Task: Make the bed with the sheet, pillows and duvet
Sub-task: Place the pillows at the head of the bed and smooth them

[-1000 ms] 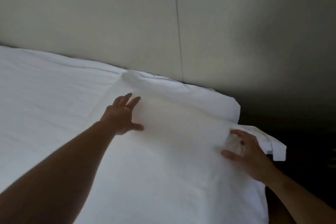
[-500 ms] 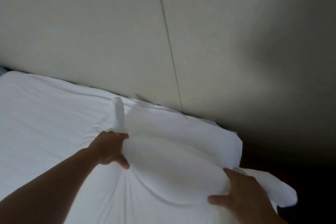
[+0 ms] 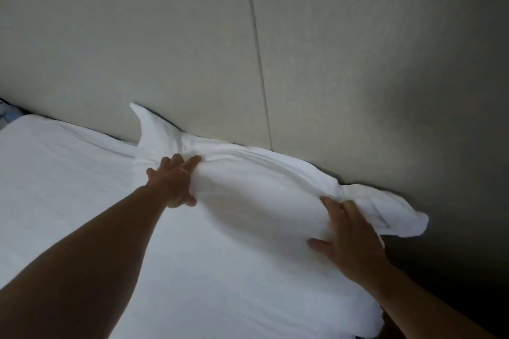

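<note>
Against the wall (image 3: 358, 63) — pillow (image 3: 261, 195), a hand (image 3: 172, 184) gripping each end.

Two bare forearms are seen, with no sleeve shown on either. The left hand (image 3: 173, 183) and the right hand (image 3: 351, 239) are uncovered; no glove is worn.

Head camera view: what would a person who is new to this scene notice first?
First, the plump white pillow in the middle, pushed against the pale headboard panel. A left hand grips its left end and a right hand its right end. Below them lies the white sheet.
</note>
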A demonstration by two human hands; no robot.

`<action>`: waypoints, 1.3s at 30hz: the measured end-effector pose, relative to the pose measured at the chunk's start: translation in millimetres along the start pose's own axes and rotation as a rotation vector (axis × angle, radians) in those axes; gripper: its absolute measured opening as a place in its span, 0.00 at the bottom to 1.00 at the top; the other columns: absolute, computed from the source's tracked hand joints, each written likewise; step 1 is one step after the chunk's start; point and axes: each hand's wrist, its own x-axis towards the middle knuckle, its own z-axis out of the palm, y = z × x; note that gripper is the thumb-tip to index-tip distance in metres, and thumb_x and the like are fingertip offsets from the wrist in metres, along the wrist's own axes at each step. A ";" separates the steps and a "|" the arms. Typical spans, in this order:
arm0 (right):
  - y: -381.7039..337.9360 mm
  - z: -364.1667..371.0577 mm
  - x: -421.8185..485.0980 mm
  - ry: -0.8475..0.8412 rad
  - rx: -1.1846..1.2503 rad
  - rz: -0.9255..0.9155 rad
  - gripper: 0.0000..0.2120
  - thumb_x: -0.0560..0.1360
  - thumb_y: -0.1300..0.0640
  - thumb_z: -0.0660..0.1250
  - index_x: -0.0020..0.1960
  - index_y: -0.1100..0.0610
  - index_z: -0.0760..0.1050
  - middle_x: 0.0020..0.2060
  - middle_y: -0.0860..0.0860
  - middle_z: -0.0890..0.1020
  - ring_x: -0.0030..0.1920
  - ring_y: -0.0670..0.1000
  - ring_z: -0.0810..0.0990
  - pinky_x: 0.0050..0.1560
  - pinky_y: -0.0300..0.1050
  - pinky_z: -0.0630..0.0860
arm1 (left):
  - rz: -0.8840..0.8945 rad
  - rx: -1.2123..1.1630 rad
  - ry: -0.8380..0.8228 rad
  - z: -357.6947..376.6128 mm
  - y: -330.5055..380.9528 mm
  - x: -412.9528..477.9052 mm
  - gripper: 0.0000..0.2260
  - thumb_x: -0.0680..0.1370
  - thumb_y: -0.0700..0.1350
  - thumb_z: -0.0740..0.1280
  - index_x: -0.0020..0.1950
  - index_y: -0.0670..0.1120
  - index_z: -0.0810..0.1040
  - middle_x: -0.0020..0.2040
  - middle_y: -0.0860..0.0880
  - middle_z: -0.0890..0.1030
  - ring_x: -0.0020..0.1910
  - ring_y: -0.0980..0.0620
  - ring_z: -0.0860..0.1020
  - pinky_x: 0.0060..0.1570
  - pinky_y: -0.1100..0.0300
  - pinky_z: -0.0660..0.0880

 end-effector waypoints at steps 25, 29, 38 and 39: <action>-14.9 24.7 26.9 0.030 0.028 -0.040 0.38 0.68 0.42 0.76 0.72 0.47 0.63 0.58 0.52 0.72 0.58 0.56 0.74 0.55 0.52 0.78 | -0.111 -0.238 0.127 31.8 -12.2 -3.8 0.41 0.75 0.42 0.69 0.81 0.54 0.49 0.77 0.46 0.57 0.76 0.43 0.54 0.74 0.47 0.62; -11.9 0.5 -3.5 -0.129 0.046 -0.068 0.44 0.71 0.48 0.75 0.79 0.46 0.54 0.71 0.52 0.65 0.68 0.57 0.69 0.67 0.54 0.72 | -0.082 -0.332 0.145 46.5 0.4 -56.8 0.39 0.77 0.50 0.70 0.82 0.47 0.51 0.81 0.47 0.54 0.80 0.48 0.49 0.77 0.54 0.55; 6.1 -78.5 -251.8 -0.021 -0.055 0.271 0.38 0.74 0.43 0.72 0.78 0.47 0.58 0.78 0.51 0.57 0.77 0.55 0.60 0.71 0.53 0.66 | 0.166 -0.532 -0.174 151.7 116.9 -287.0 0.26 0.79 0.59 0.66 0.66 0.40 0.77 0.69 0.46 0.75 0.69 0.49 0.71 0.62 0.66 0.62; 10.7 -90.4 -286.2 0.007 -0.063 0.310 0.38 0.73 0.42 0.72 0.77 0.47 0.59 0.78 0.51 0.57 0.77 0.55 0.60 0.71 0.53 0.66 | 0.203 -0.560 -0.208 155.1 138.7 -308.7 0.25 0.78 0.59 0.67 0.65 0.40 0.78 0.67 0.47 0.77 0.67 0.50 0.73 0.62 0.65 0.63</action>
